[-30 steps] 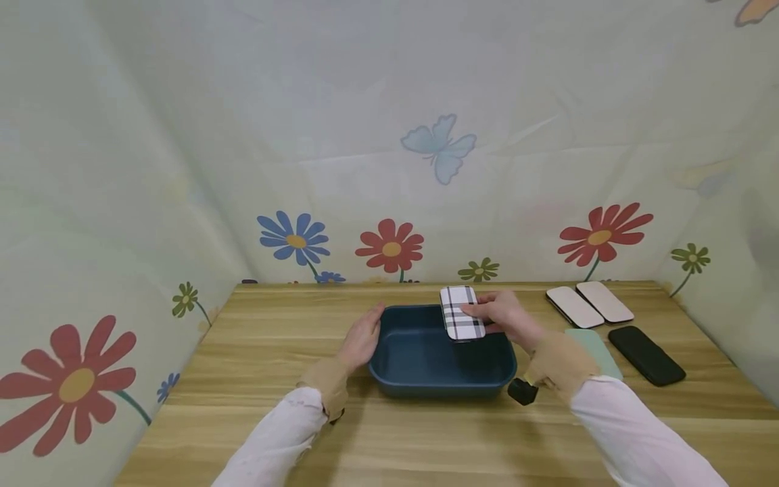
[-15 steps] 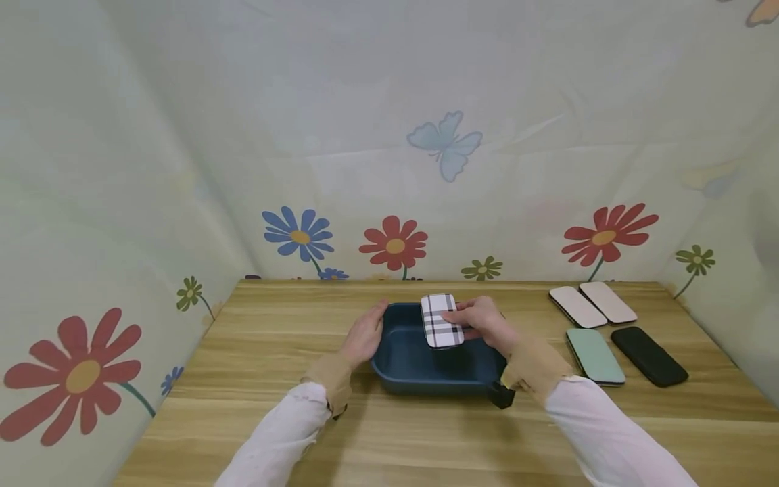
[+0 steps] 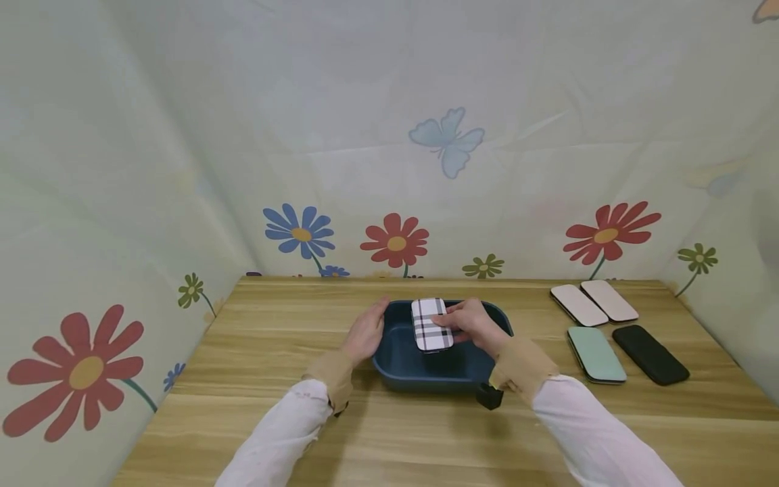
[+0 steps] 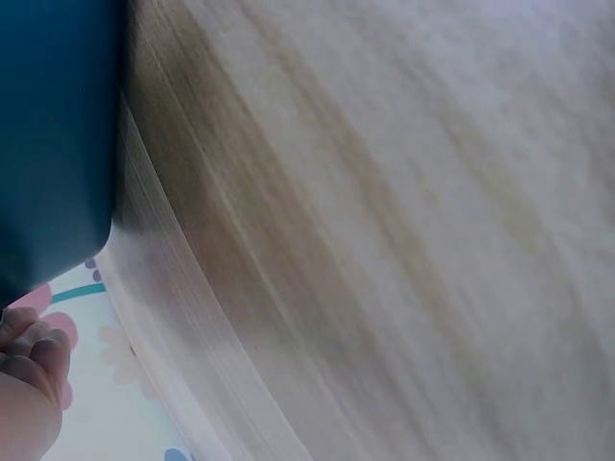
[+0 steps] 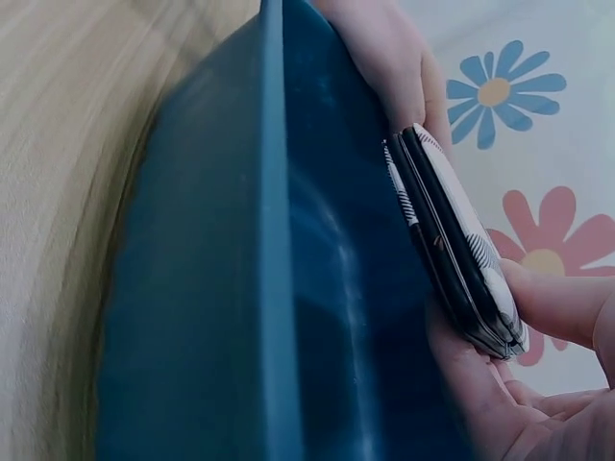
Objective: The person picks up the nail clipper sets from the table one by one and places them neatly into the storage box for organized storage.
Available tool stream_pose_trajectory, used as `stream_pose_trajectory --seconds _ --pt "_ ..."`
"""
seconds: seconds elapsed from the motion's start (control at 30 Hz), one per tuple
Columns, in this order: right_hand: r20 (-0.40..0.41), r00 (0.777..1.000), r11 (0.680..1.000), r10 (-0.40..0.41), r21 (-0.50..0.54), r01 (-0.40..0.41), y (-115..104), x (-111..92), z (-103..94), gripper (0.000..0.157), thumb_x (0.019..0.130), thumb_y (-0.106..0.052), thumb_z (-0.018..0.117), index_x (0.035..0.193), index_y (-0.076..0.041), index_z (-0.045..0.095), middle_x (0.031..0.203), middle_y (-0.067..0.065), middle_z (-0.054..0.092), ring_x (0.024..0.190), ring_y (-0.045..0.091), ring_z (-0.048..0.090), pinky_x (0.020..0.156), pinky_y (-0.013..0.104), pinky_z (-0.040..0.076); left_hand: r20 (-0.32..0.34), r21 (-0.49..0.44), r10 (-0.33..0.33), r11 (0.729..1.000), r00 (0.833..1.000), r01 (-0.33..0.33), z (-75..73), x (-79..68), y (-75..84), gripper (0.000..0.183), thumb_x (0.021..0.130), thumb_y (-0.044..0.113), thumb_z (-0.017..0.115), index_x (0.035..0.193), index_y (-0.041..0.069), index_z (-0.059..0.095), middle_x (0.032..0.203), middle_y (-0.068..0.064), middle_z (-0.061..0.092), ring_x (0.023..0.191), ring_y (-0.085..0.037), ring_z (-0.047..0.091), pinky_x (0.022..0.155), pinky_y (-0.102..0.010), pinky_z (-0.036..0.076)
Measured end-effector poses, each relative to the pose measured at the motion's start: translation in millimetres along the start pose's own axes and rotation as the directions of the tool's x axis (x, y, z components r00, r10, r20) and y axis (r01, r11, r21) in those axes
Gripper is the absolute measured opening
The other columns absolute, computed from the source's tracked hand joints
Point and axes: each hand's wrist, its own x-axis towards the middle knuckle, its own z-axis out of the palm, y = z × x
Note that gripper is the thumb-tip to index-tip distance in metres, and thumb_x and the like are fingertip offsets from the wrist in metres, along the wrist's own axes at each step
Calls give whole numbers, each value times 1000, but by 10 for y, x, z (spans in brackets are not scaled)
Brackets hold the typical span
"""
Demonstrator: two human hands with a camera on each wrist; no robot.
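My right hand [image 3: 477,325] pinches a small hard case [image 3: 426,338] with a white-and-dark plaid cover, thumb on top and fingers underneath. In the right wrist view the plaid case [image 5: 452,245] is tilted, its black edges and lengthwise seam facing the camera. It hangs over a dark blue rectangular basin [image 3: 414,387] standing on the wooden table. My left hand [image 3: 365,333] holds the basin's left wall near the far corner. The left wrist view shows curled fingers of the left hand [image 4: 36,370] beside the basin's corner [image 4: 58,144].
On the right of the table [image 3: 286,304] lie two pale pink cases [image 3: 579,305] side by side, a mint green case [image 3: 596,355] and a black case [image 3: 651,355]. A flower-printed cloth [image 3: 517,203] rises behind the table and along its sides.
My right hand has carried the plaid case leftward and slightly nearer, from the basin's right part to its middle. The left hand stays on the basin.
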Motion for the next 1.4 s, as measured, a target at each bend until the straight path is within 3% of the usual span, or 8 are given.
stream_pose_trajectory --seconds 0.4,0.87,1.4 --pt "-12 1000 1000 27 11 -27 50 29 126 37 80 -11 71 104 13 57 79 12 63 67 20 60 59 35 55 -23 2 19 1000 1000 -19 13 3 -6 36 93 -4 37 128 -12 41 130 -25 41 121 -34 37 102 -37 28" --pt "-21 996 996 87 29 -86 52 45 238 32 80 -8 70 102 11 58 79 13 62 68 20 59 59 34 55 9 -11 -17 1000 1000 17 -9 4 24 38 94 -2 36 130 -12 39 132 -24 39 123 -32 35 103 -38 26" --pt "0 995 995 99 19 -99 115 82 344 27 79 -6 70 96 12 59 78 13 61 67 20 58 59 35 55 31 15 -35 999 999 35 14 30 -36 38 96 2 34 133 -8 37 135 -19 38 124 -27 33 103 -35 25"
